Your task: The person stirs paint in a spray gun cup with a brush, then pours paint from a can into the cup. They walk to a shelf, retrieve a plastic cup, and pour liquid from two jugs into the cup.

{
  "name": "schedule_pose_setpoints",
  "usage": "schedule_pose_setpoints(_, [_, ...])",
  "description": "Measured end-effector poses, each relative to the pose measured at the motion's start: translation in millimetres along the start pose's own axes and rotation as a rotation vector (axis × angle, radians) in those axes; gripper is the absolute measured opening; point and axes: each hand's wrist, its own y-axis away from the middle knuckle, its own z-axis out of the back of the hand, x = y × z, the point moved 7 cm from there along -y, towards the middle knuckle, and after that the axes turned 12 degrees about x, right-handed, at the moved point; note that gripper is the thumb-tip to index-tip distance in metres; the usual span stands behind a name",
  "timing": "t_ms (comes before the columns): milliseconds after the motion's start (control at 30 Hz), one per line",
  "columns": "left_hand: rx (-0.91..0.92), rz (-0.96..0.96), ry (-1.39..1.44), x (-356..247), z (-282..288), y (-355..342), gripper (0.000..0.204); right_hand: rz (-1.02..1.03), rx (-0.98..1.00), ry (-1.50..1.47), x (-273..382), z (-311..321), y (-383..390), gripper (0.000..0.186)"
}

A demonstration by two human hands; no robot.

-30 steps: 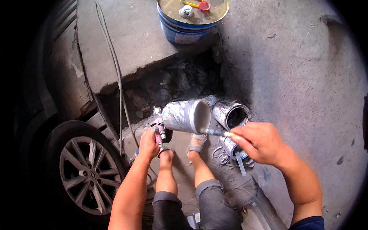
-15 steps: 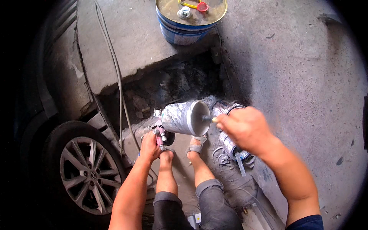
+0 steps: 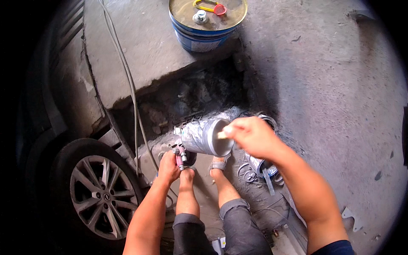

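Observation:
My left hand (image 3: 169,166) is closed round the pink handle of a spray gun (image 3: 180,156). A grey-smeared cup (image 3: 197,135) is mounted on the gun and lies tipped, its open mouth facing right. My right hand (image 3: 255,138) pinches a short pale stick (image 3: 222,135) at the cup's mouth. The stick's far end is inside the cup, and I cannot make out its tip. Below my right hand stands an open paint-smeared can (image 3: 256,163), with a flat translucent strip (image 3: 268,182) sticking out of it.
A blue drum (image 3: 199,40) with a yellow-and-red handle on its lid stands at the far side. Before it is a broken pit (image 3: 191,91) in the concrete. A hose (image 3: 127,72) runs down the left, near a car wheel (image 3: 104,195). Another can (image 3: 272,121) sits behind my right hand.
My right hand has moved left, closer to the cup, and the stick reaches deeper into its mouth. My left hand still holds the spray gun. The view has shifted slightly.

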Motion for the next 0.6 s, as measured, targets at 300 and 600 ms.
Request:
schedule_pose_setpoints(300, [0.015,0.096,-0.024,13.9,8.7,2.1,0.016,0.274,-0.116,0.542,49.4,43.4,87.5,0.014])
schedule_pose_setpoints(600, [0.199,0.196,0.111,8.7,8.0,-7.3,0.017,0.481,-0.162,0.696,73.1,37.9,85.7,0.008])
